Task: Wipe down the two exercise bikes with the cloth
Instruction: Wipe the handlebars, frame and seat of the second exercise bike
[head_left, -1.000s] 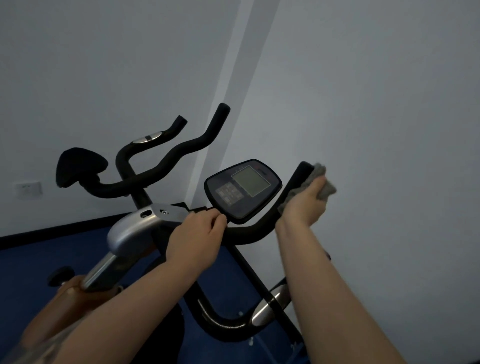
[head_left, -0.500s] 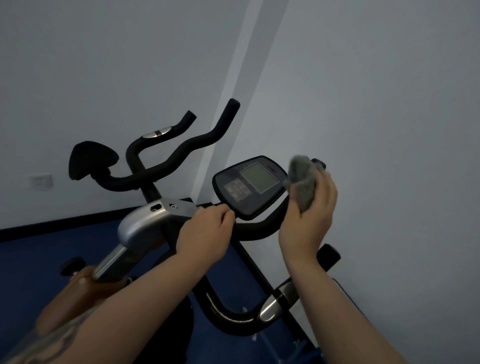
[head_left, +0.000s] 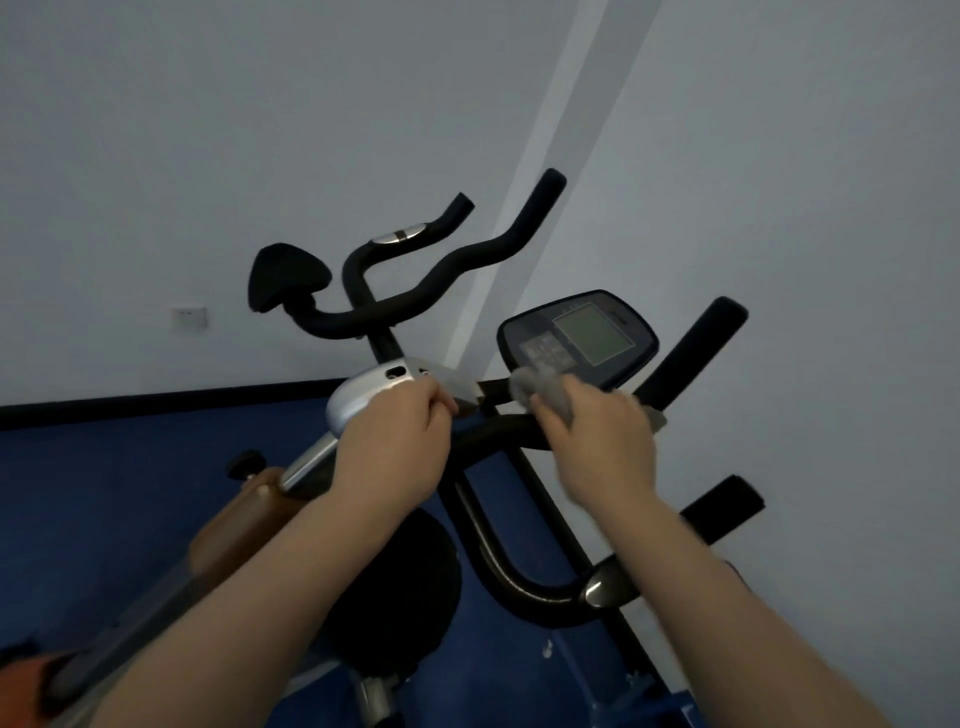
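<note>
My right hand (head_left: 602, 447) clenches the grey cloth (head_left: 545, 387), bunched between curled fingers and palm, and presses it against the lower edge of the console (head_left: 579, 335) where the black handlebar (head_left: 498, 431) crosses beneath it; part of the cloth trails out behind my knuckles. My left hand (head_left: 395, 441) curls round the handlebar's middle section, just beside the silver stem housing (head_left: 363, 389), steadying the near bike. The right grip of the bar (head_left: 696, 353) rises bare beyond the console. A second bike's handlebars (head_left: 447, 275) and saddle (head_left: 285, 278) stand farther off, against the white wall (head_left: 208, 130), above the blue floor (head_left: 104, 467). Judged from this, the wipe is on the near bike's console area, and the far bike is not yet reached. Risks: the cloth is a loose wad, so a sideways stroke may drag it over the console's buttons and press them, or smear the screen; the trailing end could snag on the bar junction and pull free of my fingers; my hand blurs here, so exact contact cannot be told
</note>
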